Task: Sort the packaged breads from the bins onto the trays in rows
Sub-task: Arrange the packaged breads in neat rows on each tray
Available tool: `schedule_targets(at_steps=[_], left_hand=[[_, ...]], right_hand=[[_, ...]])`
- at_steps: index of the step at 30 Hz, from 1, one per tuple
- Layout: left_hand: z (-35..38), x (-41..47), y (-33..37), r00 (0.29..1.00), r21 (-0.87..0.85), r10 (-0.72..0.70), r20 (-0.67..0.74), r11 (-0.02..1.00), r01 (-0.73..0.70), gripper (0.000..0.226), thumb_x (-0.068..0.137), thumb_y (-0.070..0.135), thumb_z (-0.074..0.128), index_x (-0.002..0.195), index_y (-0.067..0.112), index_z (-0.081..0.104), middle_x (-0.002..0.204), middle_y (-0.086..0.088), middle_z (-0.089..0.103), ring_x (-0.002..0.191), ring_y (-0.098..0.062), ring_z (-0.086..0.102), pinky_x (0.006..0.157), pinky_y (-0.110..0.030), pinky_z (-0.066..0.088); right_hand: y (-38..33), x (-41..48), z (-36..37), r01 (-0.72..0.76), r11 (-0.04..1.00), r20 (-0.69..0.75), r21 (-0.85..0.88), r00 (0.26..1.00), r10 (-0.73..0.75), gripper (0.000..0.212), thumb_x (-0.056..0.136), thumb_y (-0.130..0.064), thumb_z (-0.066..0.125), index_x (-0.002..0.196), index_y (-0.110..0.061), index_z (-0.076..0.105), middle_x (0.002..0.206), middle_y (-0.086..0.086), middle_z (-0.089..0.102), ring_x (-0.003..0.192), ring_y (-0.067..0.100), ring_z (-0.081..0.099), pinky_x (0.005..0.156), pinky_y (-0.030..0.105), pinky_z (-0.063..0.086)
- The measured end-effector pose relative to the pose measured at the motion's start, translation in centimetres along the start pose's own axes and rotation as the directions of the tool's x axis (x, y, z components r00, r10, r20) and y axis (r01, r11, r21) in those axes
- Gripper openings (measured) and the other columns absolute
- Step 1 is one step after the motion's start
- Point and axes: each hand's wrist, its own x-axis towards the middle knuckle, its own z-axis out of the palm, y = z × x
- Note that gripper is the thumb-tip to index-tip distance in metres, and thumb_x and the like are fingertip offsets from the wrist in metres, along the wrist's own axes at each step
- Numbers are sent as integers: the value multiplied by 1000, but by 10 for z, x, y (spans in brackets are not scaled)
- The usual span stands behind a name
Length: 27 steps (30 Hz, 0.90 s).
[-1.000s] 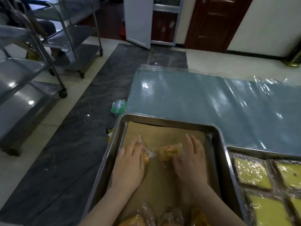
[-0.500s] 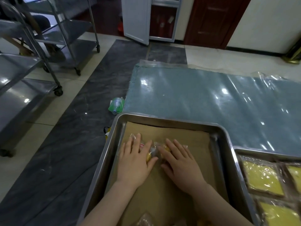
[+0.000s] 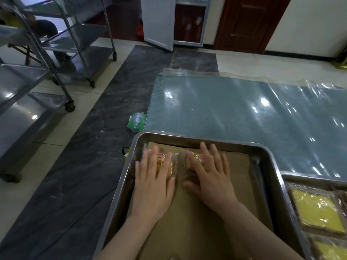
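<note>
A steel tray (image 3: pixel 266 152) lined with brown paper lies in front of me. Two packaged breads in clear wrap sit side by side near its far left corner. My left hand (image 3: pixel 153 182) lies flat with spread fingers on the left bread (image 3: pixel 163 162). My right hand (image 3: pixel 210 175) presses flat on the right bread (image 3: pixel 197 158), which is mostly hidden under its fingers. A second tray (image 3: pixel 293 178) at the right holds several flat yellow packaged breads (image 3: pixel 317 209).
The trays rest on a blue mat (image 3: pixel 244 113) covered in clear plastic. A green crumpled wrapper (image 3: pixel 136 121) lies on the dark floor beside the mat. Steel wheeled racks (image 3: pixel 56 59) stand at the left. A white cabinet door and brown door are at the back.
Both hands slid the two wrapped breads away from me, toward the tray's far left corner, and now lie flatter on them. The camera tilted, so the near breads left view.
</note>
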Motion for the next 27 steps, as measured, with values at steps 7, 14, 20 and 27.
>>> schedule_targets(at_steps=[7, 14, 20, 27], left_hand=[[7, -17, -4, 983, 133, 42, 181, 989, -67, 61, 93, 52, 22, 149, 31, 9, 157, -8, -1, 142, -32, -8, 115, -48, 4], [19, -10, -9, 979, 156, 13, 203, 987, -45, 69, 89, 60, 13, 145, 35, -19, 152, -6, -28, 138, -30, -28, 113, -46, -9], [17, -2, -15, 978, 152, 36, 207, 986, -69, 73, 88, 61, 18, 143, 35, -22, 152, -4, -29, 137, -27, -30, 112, -44, -13], [-6, -25, -8, 984, 56, 88, 157, 994, -98, 70, 93, 48, 26, 147, 29, -15, 155, -1, -16, 141, -18, -18, 114, -36, -7]], right_hand=[[-16, -29, 7, -7, 1000, 113, -28, 994, 10, 66, 91, -64, 12, 149, -38, -8, 159, -2, -15, 141, 26, -27, 112, 44, -9], [-13, -11, 3, 110, 994, 204, -14, 973, -105, 65, 89, -67, 8, 143, -44, -20, 151, -4, -35, 134, 25, -40, 110, 43, -20], [-19, -5, 3, 98, 995, 199, 3, 975, -96, 70, 88, -67, 9, 142, -40, -27, 152, -5, -34, 134, 23, -40, 113, 46, -18], [-19, -22, -22, 72, 992, 104, 100, 991, -83, 71, 95, -45, 41, 151, -32, 1, 154, -11, -21, 140, 17, -30, 113, 41, -14]])
